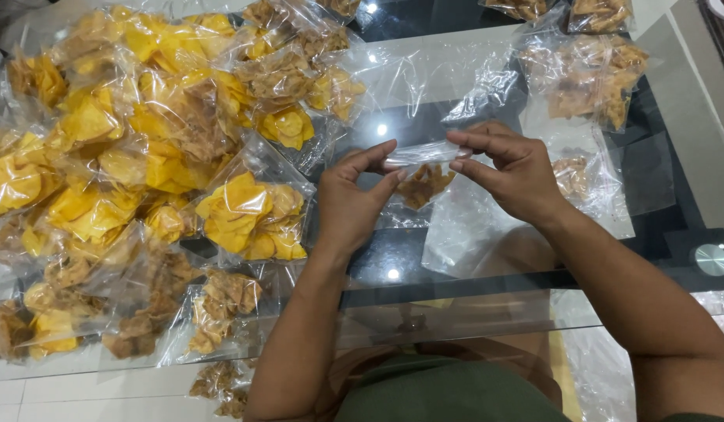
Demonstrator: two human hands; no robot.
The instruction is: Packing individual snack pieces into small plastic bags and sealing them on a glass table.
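**Clear plastic, brown chips: both hands pinch one small bag above the glass table**

Clear plastic is the story here, and right at the centre is the small clear bag of brown chips (423, 178), held up just above the glass table (455, 270). The left hand (354, 199) has thumb and forefinger closed on the bag's top edge at its left end. The right hand (509, 168) mirrors it, fingertips nipped tight on the same top edge at the right end, the other fingers curled over. The strip of plastic is stretched flat between the two pinches, and the chips hang in a loose clump below it.

Left of that bag, a big heap of filled bags (135, 141) covers the table, most of them stuffed with bright yellow chips. One bag of yellow chips (252, 219) lies at the heap's near edge, just beside the left wrist. Below and left of the held bag, near the table's front edge, sit bags of brown chips (221, 301).

Right of the held bag and beyond the right hand, more bags of brown chips (588, 78) lie well apart from the heap. Directly under the held bag, empty clear bags (463, 230) lie flat on the glass. At the table's right corner, a round metal fitting (712, 259) shows.
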